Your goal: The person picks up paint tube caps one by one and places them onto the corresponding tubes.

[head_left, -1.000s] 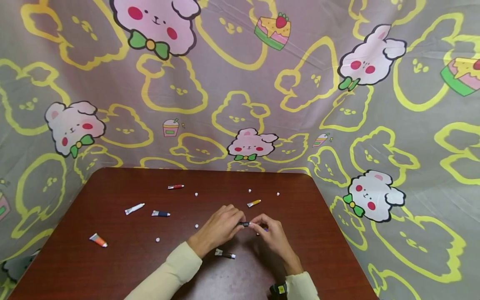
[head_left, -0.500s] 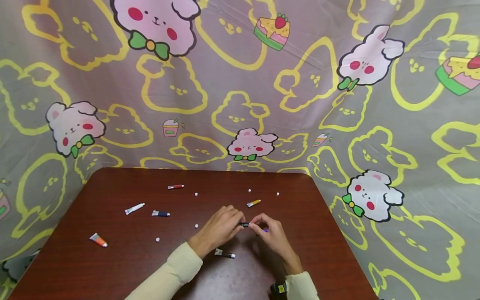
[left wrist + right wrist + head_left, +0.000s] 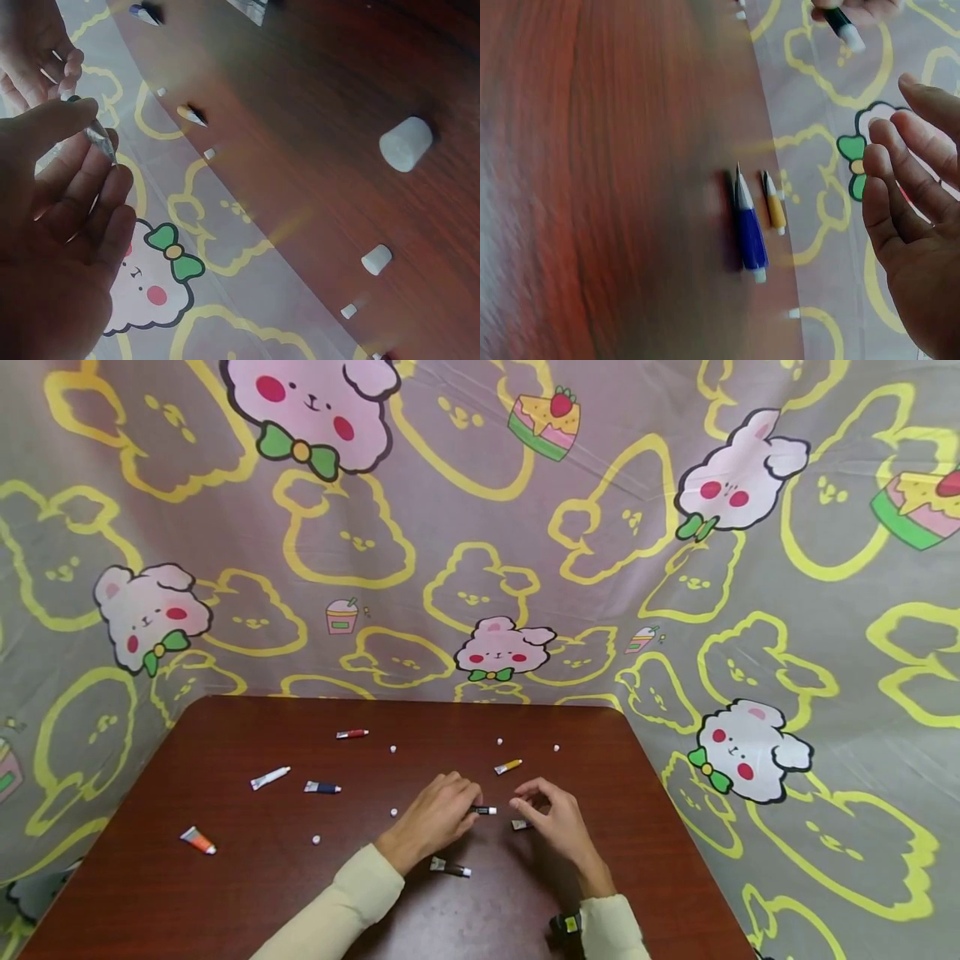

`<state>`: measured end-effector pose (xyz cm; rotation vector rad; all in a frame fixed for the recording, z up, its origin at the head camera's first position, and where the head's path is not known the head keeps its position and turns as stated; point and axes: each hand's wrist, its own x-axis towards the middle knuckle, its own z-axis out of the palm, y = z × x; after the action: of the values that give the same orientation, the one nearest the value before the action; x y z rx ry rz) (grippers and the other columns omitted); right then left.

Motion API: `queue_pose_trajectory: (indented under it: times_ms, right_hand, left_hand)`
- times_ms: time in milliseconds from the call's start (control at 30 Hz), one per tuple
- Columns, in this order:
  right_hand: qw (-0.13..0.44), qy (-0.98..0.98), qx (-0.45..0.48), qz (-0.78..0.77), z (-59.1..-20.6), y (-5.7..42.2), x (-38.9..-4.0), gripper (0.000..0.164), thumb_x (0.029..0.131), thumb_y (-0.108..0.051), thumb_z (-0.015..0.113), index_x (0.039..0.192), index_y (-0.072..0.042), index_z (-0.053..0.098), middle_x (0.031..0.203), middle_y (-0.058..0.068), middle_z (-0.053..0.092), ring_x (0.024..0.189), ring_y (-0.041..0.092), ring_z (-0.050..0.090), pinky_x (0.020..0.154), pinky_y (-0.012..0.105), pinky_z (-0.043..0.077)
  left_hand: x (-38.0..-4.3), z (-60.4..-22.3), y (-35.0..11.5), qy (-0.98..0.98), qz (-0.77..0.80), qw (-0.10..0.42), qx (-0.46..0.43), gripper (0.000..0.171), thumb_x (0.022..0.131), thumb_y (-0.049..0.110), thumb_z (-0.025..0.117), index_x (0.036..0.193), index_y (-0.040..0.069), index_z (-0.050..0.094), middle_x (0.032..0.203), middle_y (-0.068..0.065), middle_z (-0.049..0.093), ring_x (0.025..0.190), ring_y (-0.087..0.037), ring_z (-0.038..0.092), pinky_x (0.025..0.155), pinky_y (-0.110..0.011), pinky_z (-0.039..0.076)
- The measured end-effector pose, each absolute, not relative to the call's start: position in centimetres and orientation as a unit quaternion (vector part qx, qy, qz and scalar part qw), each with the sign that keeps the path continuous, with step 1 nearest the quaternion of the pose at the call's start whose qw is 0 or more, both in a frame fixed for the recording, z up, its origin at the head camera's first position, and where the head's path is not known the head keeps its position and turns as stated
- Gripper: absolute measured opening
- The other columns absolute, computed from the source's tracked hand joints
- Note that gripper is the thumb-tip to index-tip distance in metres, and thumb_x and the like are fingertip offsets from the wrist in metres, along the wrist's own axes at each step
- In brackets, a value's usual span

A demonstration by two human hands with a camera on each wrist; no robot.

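Observation:
Thumb and fingers of my left hand (image 3: 435,814) pinch a small black paint tube (image 3: 483,811). Its white end points right, toward my right hand (image 3: 553,827); the left wrist view shows the flat silver tail of the tube (image 3: 101,142) between the fingers. My right hand is a short way off, its fingers loosely spread and nothing visible between them in the right wrist view. Beneath it lies a purple-blue paint tube (image 3: 751,236), mostly hidden in the head view. A dark brown paint tube (image 3: 451,867) lies nearer me, below the left hand.
Orange (image 3: 198,841), white (image 3: 270,777), navy (image 3: 322,787), red (image 3: 352,734) and yellow (image 3: 508,767) paint tubes lie about the brown table (image 3: 150,910). Several small white caps (image 3: 316,840) are scattered among them. A patterned cloth (image 3: 420,610) hangs around the table's back and sides.
My right hand has come away from the white end of the black tube and moved slightly right, its fingers opening. The left hand keeps its hold, almost in the same place.

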<state>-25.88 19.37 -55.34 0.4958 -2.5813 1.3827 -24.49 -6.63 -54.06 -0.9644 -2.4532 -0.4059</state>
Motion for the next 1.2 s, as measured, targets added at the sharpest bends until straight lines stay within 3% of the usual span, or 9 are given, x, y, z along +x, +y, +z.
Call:
queue_pose_trajectory:
  times_ms: [300,667,967,1200]
  right_hand:
    - [0.085,-0.870,0.138,0.465,-55.5,20.6,-27.1,0.013,0.094,-0.020,0.087,0.104,-0.016,0.079,0.095,-0.004,0.076,0.085,0.006,0.067,0.077,0.023,0.057]
    - [0.090,-0.866,0.120,0.477,-56.3,21.8,-28.7,0.013,0.093,-0.022,0.088,0.103,-0.017,0.080,0.092,-0.002,0.076,0.086,0.020,0.069,0.078,0.026,0.057]
    - [0.099,-0.877,0.107,0.458,-56.2,23.2,-30.4,0.013,0.095,-0.025,0.086,0.104,-0.017,0.080,0.093,-0.001,0.076,0.083,0.008,0.066,0.077,0.022,0.053]
    - [0.099,-0.877,0.107,0.458,-55.9,23.8,-31.5,0.015,0.096,-0.028,0.086,0.105,-0.017,0.079,0.094,0.000,0.077,0.084,0.011,0.066,0.078,0.022,0.053]
  left_hand:
    - [-24.6,-54.8,-7.0,-0.905,-0.138,0.219,-0.338,0.023,0.086,0.019,0.090,0.095,0.016,0.070,0.089,0.005,0.072,0.085,-0.017,0.061,0.076,-0.032,0.048]
    - [-25.0,-55.6,-7.5,-0.918,-0.136,0.185,-0.324,0.024,0.086,0.020,0.089,0.095,0.017,0.067,0.090,0.003,0.071,0.086,-0.019,0.060,0.076,-0.032,0.047]
    - [-25.3,-56.2,-7.6,-0.921,-0.132,0.176,-0.320,0.022,0.085,0.019,0.088,0.096,0.016,0.069,0.090,0.002,0.072,0.086,-0.021,0.060,0.076,-0.035,0.048]
    - [-25.4,-56.5,-7.8,-0.929,-0.117,0.168,-0.309,0.023,0.084,0.020,0.088,0.094,0.016,0.067,0.092,0.000,0.073,0.087,-0.021,0.060,0.076,-0.035,0.049]
